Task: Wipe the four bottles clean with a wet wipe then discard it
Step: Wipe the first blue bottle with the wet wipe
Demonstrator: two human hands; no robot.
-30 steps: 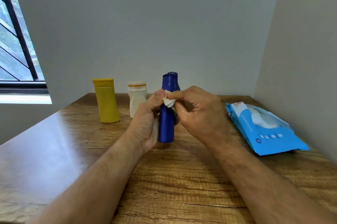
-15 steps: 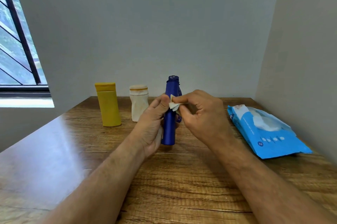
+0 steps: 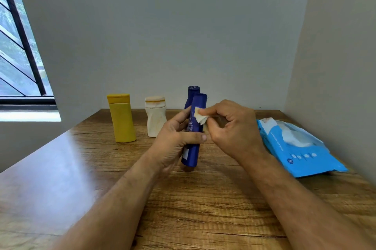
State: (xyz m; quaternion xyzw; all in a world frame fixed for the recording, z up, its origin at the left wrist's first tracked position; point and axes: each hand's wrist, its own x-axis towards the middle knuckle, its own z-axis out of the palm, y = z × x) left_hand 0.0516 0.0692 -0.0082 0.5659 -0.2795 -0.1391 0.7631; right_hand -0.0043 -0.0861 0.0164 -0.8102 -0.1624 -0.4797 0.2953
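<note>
Above table [image 3: 203, 209], left hand [image 3: 173, 144] grips blue bottle [image 3: 193, 134]; right hand [image 3: 234, 129] pinches wipe [image 3: 200, 116].

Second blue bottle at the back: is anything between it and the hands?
Yes. The blue bottle gripped by the left hand stands directly before the second blue bottle; the right hand holds the wipe.

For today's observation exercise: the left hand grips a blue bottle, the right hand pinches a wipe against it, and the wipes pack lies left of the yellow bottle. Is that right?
Not quite. In the head view, the wipes pack lies at the far right, beyond the right hand, not left of the yellow bottle. The left hand does grip the blue bottle; the wipe is pinched against it.
</note>
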